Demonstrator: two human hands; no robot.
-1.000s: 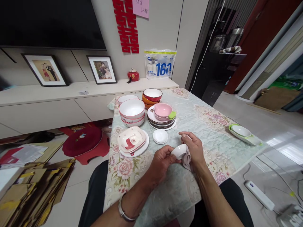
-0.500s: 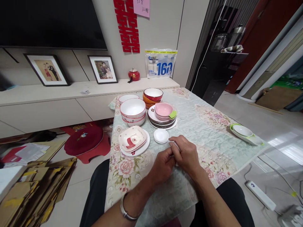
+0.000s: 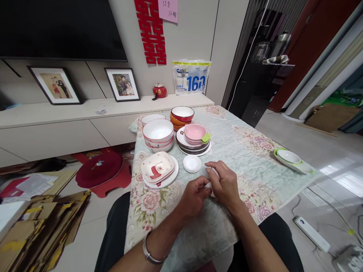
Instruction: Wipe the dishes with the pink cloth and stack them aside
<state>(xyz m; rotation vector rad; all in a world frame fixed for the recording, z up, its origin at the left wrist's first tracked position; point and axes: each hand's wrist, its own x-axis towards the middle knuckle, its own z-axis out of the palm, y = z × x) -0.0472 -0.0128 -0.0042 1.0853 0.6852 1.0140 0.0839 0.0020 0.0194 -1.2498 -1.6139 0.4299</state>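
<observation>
My left hand (image 3: 195, 194) and my right hand (image 3: 222, 181) meet over the near part of the table, both closed on a small white dish (image 3: 209, 185). Most of that dish is hidden by the fingers; only pale edges show. Just beyond the hands, to the left, sits a short stack of small white dishes (image 3: 192, 163). Further left, a cream square bowl (image 3: 157, 166) with a red pattern rests on a white plate (image 3: 172, 177). Behind the small dishes, a pink bowl (image 3: 195, 131) with a green handle tops a stack of dark-rimmed plates (image 3: 183, 141).
White bowls with red rims (image 3: 158, 130) are stacked at the back left, beside red and orange bowls (image 3: 182, 113). A green-edged dish set (image 3: 293, 160) lies at the table's right edge. A red stool (image 3: 100, 170) and flattened cardboard (image 3: 42, 230) stand on the floor at left.
The fingers of both hands have shifted slightly around the white dish, and more of its pale edge shows between them. The dishes on the table have stayed in place.
</observation>
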